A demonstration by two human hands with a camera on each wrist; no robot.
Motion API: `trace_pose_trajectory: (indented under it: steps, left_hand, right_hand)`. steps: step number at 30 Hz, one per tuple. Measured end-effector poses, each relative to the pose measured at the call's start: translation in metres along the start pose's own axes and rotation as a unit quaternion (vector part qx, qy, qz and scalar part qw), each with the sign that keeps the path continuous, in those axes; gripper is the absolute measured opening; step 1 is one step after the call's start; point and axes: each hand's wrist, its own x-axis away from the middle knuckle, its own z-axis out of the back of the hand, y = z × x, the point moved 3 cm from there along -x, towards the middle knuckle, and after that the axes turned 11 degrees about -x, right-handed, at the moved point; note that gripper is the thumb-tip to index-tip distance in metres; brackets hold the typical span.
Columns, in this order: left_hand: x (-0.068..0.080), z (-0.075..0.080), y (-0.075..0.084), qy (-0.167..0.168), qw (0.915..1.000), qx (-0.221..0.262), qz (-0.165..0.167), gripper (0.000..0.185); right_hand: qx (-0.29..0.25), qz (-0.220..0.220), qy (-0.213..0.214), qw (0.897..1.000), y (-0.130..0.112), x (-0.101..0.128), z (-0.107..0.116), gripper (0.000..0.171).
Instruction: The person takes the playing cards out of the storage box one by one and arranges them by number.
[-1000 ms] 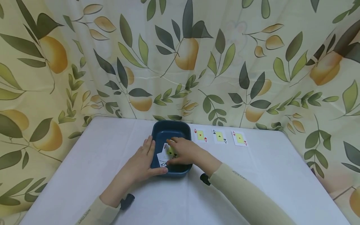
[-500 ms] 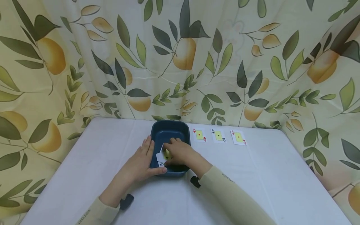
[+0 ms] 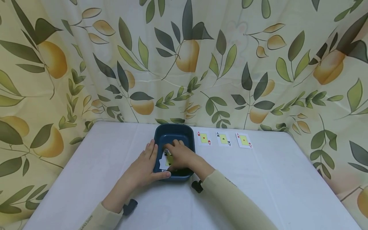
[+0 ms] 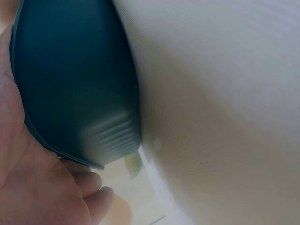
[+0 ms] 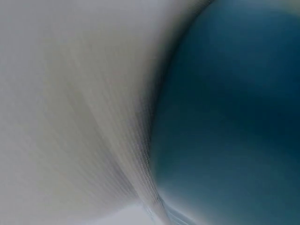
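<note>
A dark blue rectangular bin point(image 3: 174, 127) stands on the white-covered table, with several playing cards inside near its left front. My left hand point(image 3: 143, 163) lies along the bin's left side, fingers straight, thumb stretched over the front rim. In the left wrist view, the palm is against the rim of the blue bin point(image 4: 70, 84). My right hand point(image 3: 182, 156) reaches into the bin, its fingers and thumb bent around opposite edges of a playing card point(image 3: 167, 158) with black club marks and a yellow centre. White cards show beneath that one. The right wrist view has only the bin's outer wall point(image 5: 225, 117) and cloth.
Right of the bin, three aces lie face up in a row: the ace of hearts point(image 3: 203, 138), the ace of clubs point(image 3: 223, 139) and the ace of diamonds point(image 3: 243, 140). A fruit-patterned curtain point(image 3: 184, 80) hangs behind the table point(image 3: 244, 179).
My right hand has shifted slightly left inside the bin, and the club card under it has moved left and turned more upright. My left hand stays at the bin's side.
</note>
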Motion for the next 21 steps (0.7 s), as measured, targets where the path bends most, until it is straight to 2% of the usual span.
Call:
trace_pose_trajectory:
  steps: [8, 15, 21]
  left_hand:
    - [0.000, 0.000, 0.001, 0.004, 1.0000, -0.001, -0.002, 0.123]
    - [0.000, -0.001, 0.000, 0.008, 1.0000, -0.001, -0.001, 0.125]
    - [0.000, -0.002, 0.000, 0.012, 0.9999, -0.001, 0.002, 0.123]
  right_hand:
    - [0.033, 0.034, 0.023, 0.999, -0.005, 0.007, 0.005, 0.095]
    - [0.033, 0.072, 0.047, 0.996, -0.013, 0.022, 0.025, 0.095]
    - [0.030, 0.079, 0.062, 0.994, -0.016, 0.036, 0.043, 0.096]
